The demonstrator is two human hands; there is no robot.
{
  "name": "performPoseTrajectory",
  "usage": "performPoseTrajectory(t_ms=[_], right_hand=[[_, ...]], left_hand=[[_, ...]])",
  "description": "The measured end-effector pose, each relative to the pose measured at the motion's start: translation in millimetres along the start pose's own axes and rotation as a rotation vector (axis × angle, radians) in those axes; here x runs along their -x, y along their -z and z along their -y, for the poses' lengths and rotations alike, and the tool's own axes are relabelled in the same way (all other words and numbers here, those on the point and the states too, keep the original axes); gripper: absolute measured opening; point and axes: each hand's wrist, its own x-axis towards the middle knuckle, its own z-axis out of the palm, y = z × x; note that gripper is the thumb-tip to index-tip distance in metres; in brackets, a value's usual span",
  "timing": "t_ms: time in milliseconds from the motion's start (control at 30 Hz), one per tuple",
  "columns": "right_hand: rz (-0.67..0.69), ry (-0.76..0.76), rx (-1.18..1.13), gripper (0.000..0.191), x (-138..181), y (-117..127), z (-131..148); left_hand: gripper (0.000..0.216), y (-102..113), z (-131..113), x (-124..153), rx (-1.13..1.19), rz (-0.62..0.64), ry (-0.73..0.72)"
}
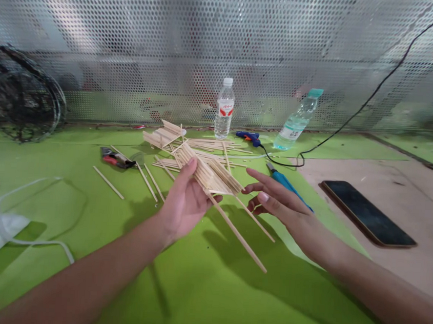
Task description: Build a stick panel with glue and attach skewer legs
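A model built of thin wooden sticks [201, 173] is held up over the green table by my left hand [184, 201], its thumb on top and fingers beneath. Two long sticks stick out from its near end toward the lower right. My right hand [276, 197] is beside the model's right edge, fingers apart and curved; it holds nothing, and I cannot tell whether a fingertip touches the sticks. Behind the model lie several loose wooden sticks [217, 145]. A blue utility knife [288, 186] lies just beyond my right hand, partly hidden by it.
Red-handled pliers [116, 160] lie at the left. A blue glue gun [249, 137], an upright water bottle [225, 109] and a tilted bottle [298, 120] are at the back, before a perforated metal panel [154, 41]. At right lies a phone [367, 213]; a white cord [31, 242] is at left.
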Motion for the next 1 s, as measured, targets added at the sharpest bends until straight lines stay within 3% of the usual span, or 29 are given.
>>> performPoseTrajectory(t_ms=[133, 333, 433, 600, 800, 1000], right_hand=[[0.069, 0.002, 0.137, 0.068, 2.6, 1.2, -0.9], [0.144, 0.132, 0.397, 0.062, 3.4, -2.9, -1.1], [0.095, 0.135, 0.344, 0.053, 1.4, -3.9, -0.4], [-0.008, 0.069, 0.077, 0.043, -1.2, -4.0, 2.1], [0.052, -0.034, 0.032, 0.054, 1.7, -3.9, 0.6], [0.059, -0.077, 0.052, 0.067, 5.5, -7.9, 0.5]], left_hand=[[0.05, 0.9, 2.4, 0.2, 0.01, 0.058, 0.017], [0.035, 1.5, 5.2, 1.8, -0.036, 0.115, 0.023], [0.029, 1.8, 3.2, 3.6, -0.029, 0.138, 0.052], [0.027, 5.2, 2.3, 9.5, 0.081, 0.236, 0.216], [0.038, 8.2, 5.4, 14.3, -0.022, 0.402, 0.234], [0.039, 7.0, 2.4, 15.8, -0.085, 0.392, 0.223]])
